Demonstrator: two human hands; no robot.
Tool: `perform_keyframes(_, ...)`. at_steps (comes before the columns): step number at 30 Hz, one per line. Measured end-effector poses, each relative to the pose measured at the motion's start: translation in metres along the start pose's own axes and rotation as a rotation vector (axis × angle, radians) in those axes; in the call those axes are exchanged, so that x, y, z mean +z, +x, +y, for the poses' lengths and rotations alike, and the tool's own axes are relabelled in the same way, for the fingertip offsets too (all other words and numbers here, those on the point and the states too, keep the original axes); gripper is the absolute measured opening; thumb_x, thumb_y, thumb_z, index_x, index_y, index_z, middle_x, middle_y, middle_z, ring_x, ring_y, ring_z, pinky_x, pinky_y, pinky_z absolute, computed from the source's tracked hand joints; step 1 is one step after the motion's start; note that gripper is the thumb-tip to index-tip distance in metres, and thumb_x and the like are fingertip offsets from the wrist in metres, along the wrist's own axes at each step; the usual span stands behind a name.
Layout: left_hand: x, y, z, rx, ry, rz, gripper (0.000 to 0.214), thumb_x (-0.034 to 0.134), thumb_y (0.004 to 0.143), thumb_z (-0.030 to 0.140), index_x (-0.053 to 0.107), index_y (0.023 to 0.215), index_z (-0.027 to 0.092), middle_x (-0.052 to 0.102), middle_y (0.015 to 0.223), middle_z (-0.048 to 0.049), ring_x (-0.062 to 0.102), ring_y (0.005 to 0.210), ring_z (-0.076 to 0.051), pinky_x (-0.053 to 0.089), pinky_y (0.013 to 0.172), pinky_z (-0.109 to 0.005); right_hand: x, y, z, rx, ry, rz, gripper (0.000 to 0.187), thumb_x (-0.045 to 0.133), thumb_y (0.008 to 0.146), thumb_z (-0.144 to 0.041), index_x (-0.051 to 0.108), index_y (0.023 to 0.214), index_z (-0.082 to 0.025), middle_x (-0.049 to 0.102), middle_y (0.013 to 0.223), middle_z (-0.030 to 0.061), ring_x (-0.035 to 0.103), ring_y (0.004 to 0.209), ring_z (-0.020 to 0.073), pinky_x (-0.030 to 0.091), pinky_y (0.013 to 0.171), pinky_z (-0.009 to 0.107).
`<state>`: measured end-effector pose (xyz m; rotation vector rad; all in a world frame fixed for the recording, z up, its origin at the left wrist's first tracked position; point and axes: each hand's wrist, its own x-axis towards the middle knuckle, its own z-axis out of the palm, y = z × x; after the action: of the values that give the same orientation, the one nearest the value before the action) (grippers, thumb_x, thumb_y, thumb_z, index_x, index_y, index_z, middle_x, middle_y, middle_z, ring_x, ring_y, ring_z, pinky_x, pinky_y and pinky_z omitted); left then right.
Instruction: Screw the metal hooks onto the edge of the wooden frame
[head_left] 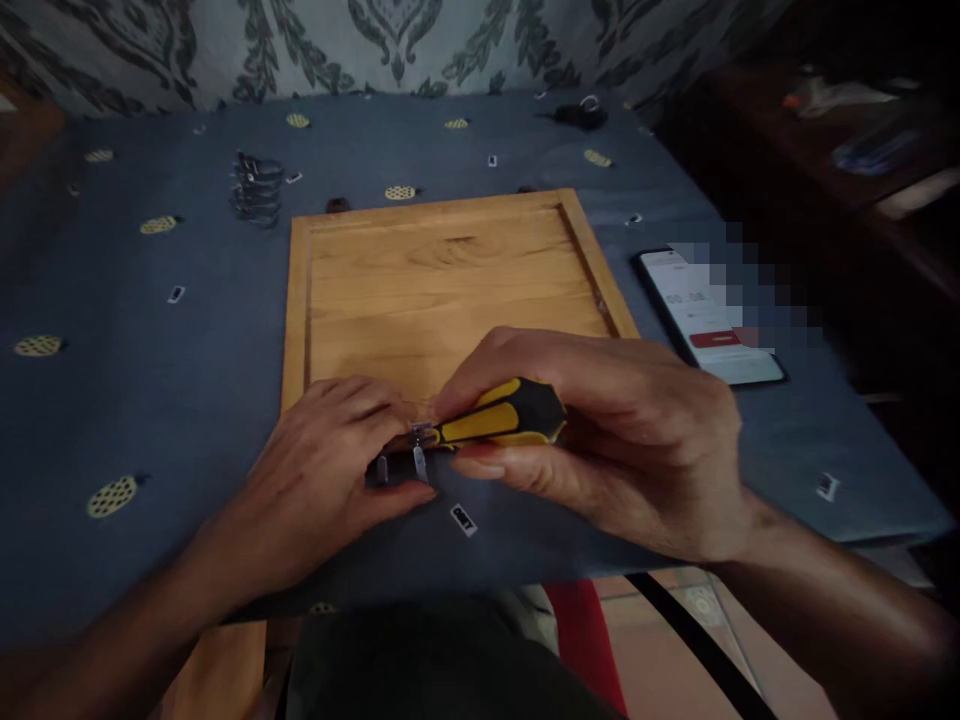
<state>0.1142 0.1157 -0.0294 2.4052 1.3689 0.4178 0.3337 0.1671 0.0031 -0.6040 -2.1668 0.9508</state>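
A screwdriver (499, 412) with a yellow and black handle is held in my right hand (645, 440), fingers and thumb closed around it. The handle lies nearly level; its tip end points left toward a small shiny metal fitting (419, 462) at the near edge of the framed wooden panel (450, 290). My left hand (330, 470) is closed around that spot, fingers over the panel's near edge and thumb below, steadying the fitting. Another metal tab (383, 470) shows under the left fingers. The screwdriver's tip and the exact contact are hard to make out.
The panel lies on a blue patterned tablecloth (202, 400). A lit phone (690, 310) lies to the right. Several metal fittings (256, 190) sit in a cluster at the back left. A dark object with a ring (581, 114) lies at the back right. A patterned fabric (397, 40) hangs behind.
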Motion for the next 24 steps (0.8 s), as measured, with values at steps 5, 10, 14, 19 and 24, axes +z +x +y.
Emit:
perform_keyframes(5,0.0,-0.001,0.0,0.007,0.015,0.023,0.014,0.078,0.087,0.032,0.074,0.097,0.022,0.072,0.095,-0.0042,0.069,0.094,-0.028,0.054,0.084,-0.042,0.008,-0.001,0.0,0.078,0.152,0.062,0.023,0.076,0.093,-0.037,0.062,0.085,-0.02,0.073,0.084,0.0025,0.072,0.079,0.0172,0.056,0.066,0.029)
perform_keyframes(10,0.0,-0.001,-0.001,0.001,-0.004,0.029,0.015,0.072,0.091,0.031,0.074,0.104,0.025,0.073,0.099,-0.0038,0.069,0.096,-0.028,0.055,0.086,-0.043,0.004,-0.001,0.0,0.128,0.161,0.03,0.016,0.08,0.088,-0.03,0.068,0.093,-0.021,0.075,0.089,0.0032,0.073,0.079,0.0187,0.059,0.065,0.028)
perform_keyframes(14,0.0,-0.002,-0.001,-0.008,-0.02,0.0,0.023,0.072,0.091,0.031,0.075,0.113,0.027,0.074,0.101,-0.0025,0.07,0.097,-0.028,0.054,0.094,-0.045,-0.001,0.001,0.0,0.068,0.203,-0.032,0.029,0.073,0.094,-0.026,0.069,0.123,-0.021,0.075,0.103,0.0029,0.074,0.099,0.0196,0.063,0.083,0.028)
perform_keyframes(19,0.003,-0.001,-0.003,0.003,-0.022,0.044,0.021,0.075,0.091,0.035,0.075,0.11,0.026,0.073,0.098,-0.0017,0.069,0.093,-0.025,0.055,0.088,-0.041,-0.006,0.004,0.0,0.098,0.2,-0.132,0.008,0.07,0.097,-0.026,0.074,0.101,-0.021,0.078,0.097,0.0029,0.076,0.088,0.0178,0.063,0.074,0.025)
perform_keyframes(24,0.003,-0.001,-0.003,0.002,-0.003,0.024,0.015,0.077,0.089,0.034,0.075,0.099,0.023,0.074,0.099,-0.004,0.069,0.096,-0.026,0.055,0.089,-0.043,0.0,0.003,0.001,0.081,0.158,0.018,0.015,0.078,0.091,-0.035,0.073,0.084,-0.022,0.078,0.091,0.0031,0.075,0.077,0.0183,0.063,0.063,0.027)
